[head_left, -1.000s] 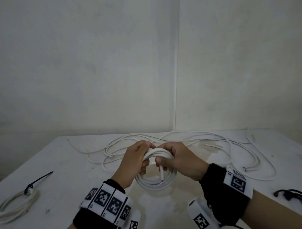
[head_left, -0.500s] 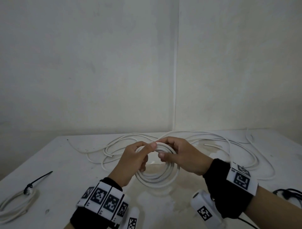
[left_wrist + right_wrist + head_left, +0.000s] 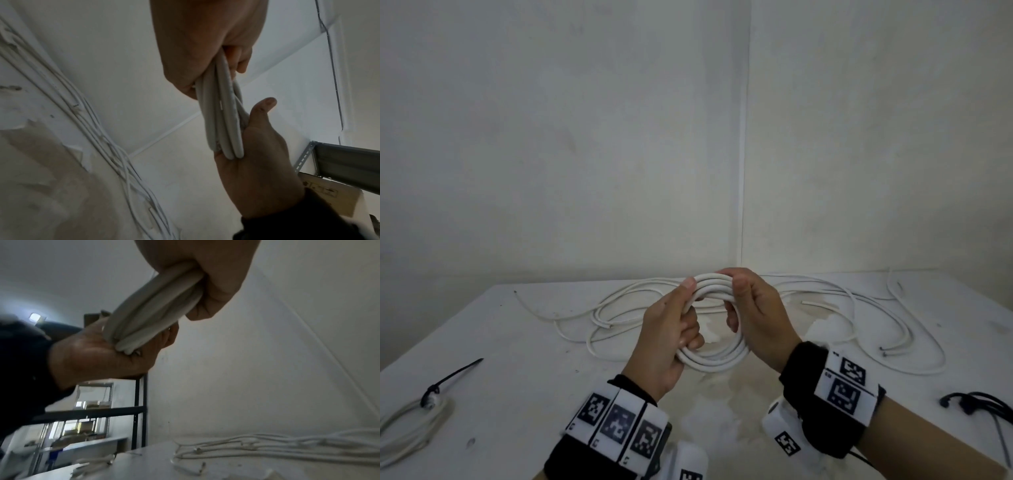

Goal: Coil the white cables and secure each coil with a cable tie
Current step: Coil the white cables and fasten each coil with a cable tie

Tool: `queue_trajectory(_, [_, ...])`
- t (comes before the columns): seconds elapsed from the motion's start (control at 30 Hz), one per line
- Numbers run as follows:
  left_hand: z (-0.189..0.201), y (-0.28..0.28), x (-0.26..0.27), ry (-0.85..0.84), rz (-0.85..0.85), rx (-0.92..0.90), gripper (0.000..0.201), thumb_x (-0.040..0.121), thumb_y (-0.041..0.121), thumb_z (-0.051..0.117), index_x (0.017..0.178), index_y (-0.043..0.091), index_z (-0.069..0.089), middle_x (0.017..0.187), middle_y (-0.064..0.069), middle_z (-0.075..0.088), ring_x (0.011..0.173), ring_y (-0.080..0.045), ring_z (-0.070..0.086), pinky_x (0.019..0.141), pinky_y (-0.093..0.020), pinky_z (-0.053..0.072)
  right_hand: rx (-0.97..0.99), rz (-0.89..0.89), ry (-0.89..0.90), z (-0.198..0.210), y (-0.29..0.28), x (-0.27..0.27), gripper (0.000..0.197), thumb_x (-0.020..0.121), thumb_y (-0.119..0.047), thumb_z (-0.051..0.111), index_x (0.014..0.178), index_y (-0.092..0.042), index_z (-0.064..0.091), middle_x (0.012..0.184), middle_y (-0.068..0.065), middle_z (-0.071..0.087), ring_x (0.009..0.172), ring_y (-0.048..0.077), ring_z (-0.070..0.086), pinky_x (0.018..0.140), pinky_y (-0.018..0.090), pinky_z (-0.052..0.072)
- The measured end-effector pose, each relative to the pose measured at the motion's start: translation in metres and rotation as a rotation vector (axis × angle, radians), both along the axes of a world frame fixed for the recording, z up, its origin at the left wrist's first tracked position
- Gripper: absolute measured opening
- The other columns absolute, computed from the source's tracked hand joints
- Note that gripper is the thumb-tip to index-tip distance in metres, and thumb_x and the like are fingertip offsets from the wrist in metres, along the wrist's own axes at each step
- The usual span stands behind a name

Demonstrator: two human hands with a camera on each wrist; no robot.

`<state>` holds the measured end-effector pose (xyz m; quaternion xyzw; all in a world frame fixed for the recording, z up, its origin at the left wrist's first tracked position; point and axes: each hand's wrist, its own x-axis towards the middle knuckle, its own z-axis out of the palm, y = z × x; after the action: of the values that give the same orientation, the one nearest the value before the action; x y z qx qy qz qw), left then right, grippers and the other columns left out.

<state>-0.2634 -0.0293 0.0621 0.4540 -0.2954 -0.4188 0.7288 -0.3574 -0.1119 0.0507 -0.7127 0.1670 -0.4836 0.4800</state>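
Coil held up over the desk, both hands on it.

Left hand curled round the turns at 9 o'clock, right hand pinching them at 12 to 3 o'clock, thumb on top: probably to keep the turns stacked so none springs loose before a tie goes on. No tie on this coil yet (black ties lying at 4 o'clock, near the desk edge). Loose cables spread at 12 to 2 o'clock; a tied coil at 8 o'clock, cut off by the frame. Cable's free end hidden in the grip; count of turns hard to make out.
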Motion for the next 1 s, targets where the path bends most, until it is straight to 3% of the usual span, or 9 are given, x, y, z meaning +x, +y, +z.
queue_trajectory(0.07, [0.000,0.000,-0.001,0.039,0.012,-0.029,0.029,0.093,0.027,0.048,0.069,0.012,0.054,0.041,0.007,0.024,0.031,-0.004,0.021,0.033,-0.016,0.025,0.012,0.018,-0.028,0.001,0.004,-0.001,0.039,0.095,-0.039,0.032,0.096,-0.011,0.059,0.055,-0.005,0.047,0.041,0.006,0.045,0.043,0.020,0.041])
queue_trajectory(0.13, [0.000,-0.001,-0.002,0.077,0.024,-0.050,0.030,0.093,0.029,0.048,0.069,0.012,0.053,0.041,0.007,0.024,0.030,-0.003,0.021,0.033,-0.016,0.024,0.153,0.082,-0.079,0.005,0.007,0.000,0.045,0.094,-0.038,0.031,0.099,-0.004,0.060,0.056,0.000,0.046,0.037,0.008,0.044,0.039,0.021,0.042])
queue_trajectory(0.27, [-0.001,-0.003,0.000,0.129,-0.046,-0.055,0.030,0.093,0.033,0.044,0.073,0.012,0.052,0.040,0.006,0.026,0.030,-0.004,0.023,0.034,-0.017,0.028,0.283,0.081,-0.088,0.017,0.008,0.000,0.041,0.097,-0.033,0.033,0.090,-0.005,0.062,0.048,-0.002,0.039,0.031,0.007,0.030,0.034,0.016,0.029])
queue_trajectory(0.47, [0.008,0.002,0.018,-0.147,-0.247,0.138,0.043,0.092,0.025,0.033,0.070,0.000,0.060,0.048,-0.007,0.049,0.045,-0.019,0.051,0.057,-0.030,0.050,0.212,0.086,0.039,0.021,0.004,-0.010,0.036,0.097,-0.027,0.036,0.078,-0.006,0.058,0.039,-0.008,0.037,0.030,0.006,0.027,0.034,0.014,0.023])
queue_trajectory(0.57, [0.013,0.001,0.008,-0.290,-0.208,0.226,0.052,0.096,0.036,0.034,0.065,0.003,0.060,0.044,-0.003,0.045,0.040,-0.016,0.043,0.053,-0.028,0.044,0.084,0.106,0.160,0.020,0.003,-0.013,0.038,0.096,-0.026,0.039,0.082,0.004,0.056,0.039,-0.008,0.040,0.032,0.007,0.029,0.034,0.016,0.025])
queue_trajectory(0.7, [0.009,-0.003,-0.010,-0.334,-0.020,0.222,0.051,0.094,0.043,0.043,0.057,0.008,0.049,0.037,0.005,0.029,0.032,-0.009,0.025,0.043,-0.023,0.030,0.081,0.102,0.167,0.021,0.004,-0.014,0.035,0.095,-0.027,0.041,0.077,0.000,0.056,0.043,-0.005,0.039,0.034,0.009,0.029,0.034,0.018,0.025])
queue_trajectory(0.9, [0.002,-0.007,-0.018,-0.325,0.108,0.217,0.049,0.093,0.037,0.049,0.052,0.011,0.047,0.035,0.007,0.033,0.031,-0.009,0.028,0.041,-0.022,0.027,0.135,0.154,0.215,0.016,0.002,-0.020,0.039,0.096,-0.031,0.037,0.094,0.002,0.057,0.056,-0.001,0.047,0.040,0.010,0.037,0.039,0.020,0.034])
queue_trajectory(1.0, [-0.002,-0.009,-0.022,-0.296,0.117,0.212,0.049,0.093,0.037,0.048,0.051,0.011,0.045,0.035,0.006,0.031,0.031,-0.010,0.027,0.044,-0.025,0.027,0.059,0.105,0.254,0.011,0.000,-0.023,0.032,0.096,-0.027,0.040,0.090,0.000,0.056,0.058,-0.002,0.046,0.041,0.006,0.037,0.040,0.019,0.033])
